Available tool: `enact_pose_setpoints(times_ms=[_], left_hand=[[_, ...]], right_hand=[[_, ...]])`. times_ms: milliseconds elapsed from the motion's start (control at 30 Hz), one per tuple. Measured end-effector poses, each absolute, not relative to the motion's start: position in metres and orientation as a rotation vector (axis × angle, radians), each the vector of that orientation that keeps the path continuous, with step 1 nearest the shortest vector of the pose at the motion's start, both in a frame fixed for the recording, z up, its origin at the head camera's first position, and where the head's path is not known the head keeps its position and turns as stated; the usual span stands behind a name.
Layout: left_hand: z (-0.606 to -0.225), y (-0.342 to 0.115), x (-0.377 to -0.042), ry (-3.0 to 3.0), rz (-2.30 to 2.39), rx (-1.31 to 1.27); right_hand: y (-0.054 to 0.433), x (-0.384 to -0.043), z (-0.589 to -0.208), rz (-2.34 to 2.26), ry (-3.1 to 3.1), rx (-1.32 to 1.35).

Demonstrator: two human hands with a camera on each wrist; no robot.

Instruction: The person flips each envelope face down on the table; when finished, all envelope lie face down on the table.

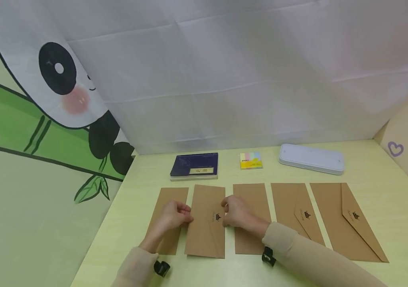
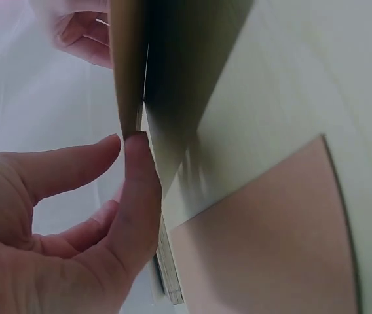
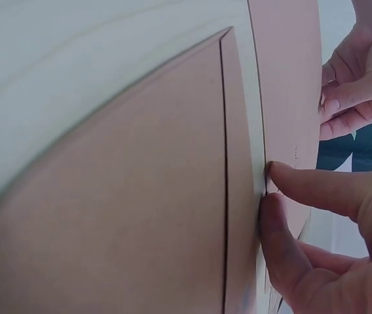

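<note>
A brown kraft-paper envelope [image 1: 204, 231] with a small black crown print on its flap lies between my two hands, second from the left in a row. My left hand [image 1: 173, 215] pinches its left edge between thumb and finger. On the opposite edge, my right hand [image 1: 239, 212] pinches it the same way. The left wrist view shows this envelope [image 2: 128, 72] raised off the table, with a shadow below. Another brown envelope [image 1: 169, 239] sits partly under my left hand, and a third envelope [image 1: 248, 239] is partly covered by my right hand and wrist.
Farther right lie two more envelopes, one [image 1: 284, 203] partly behind my right forearm and one [image 1: 333, 219] with its flap upward. Along the back of the pale table [image 1: 117, 239] are a dark blue book [image 1: 194, 164], pastel sticky notes [image 1: 251, 160] and a pale case [image 1: 311, 158].
</note>
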State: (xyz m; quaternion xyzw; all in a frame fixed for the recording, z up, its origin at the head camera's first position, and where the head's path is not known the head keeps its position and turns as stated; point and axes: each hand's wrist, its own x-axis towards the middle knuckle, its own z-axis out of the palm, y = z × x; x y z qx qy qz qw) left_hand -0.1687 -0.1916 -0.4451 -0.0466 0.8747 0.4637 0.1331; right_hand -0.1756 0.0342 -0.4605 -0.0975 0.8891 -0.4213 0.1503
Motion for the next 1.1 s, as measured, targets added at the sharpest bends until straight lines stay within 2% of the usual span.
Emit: enact_pose_setpoints(times_ms=[633, 1100], left_hand=[[-0.4374, -0.1963, -0.1648, 2.107, 1.805, 0.056], [-0.4426, -0.1890, -0.1675, 1.826, 1.938, 0.127]], right_hand=[[0.0391, -0.1749, -0.4578, -1.310, 2.424, -0.423], [0.0442, -0.1683, -0.4564, -1.412, 2.308, -0.571]])
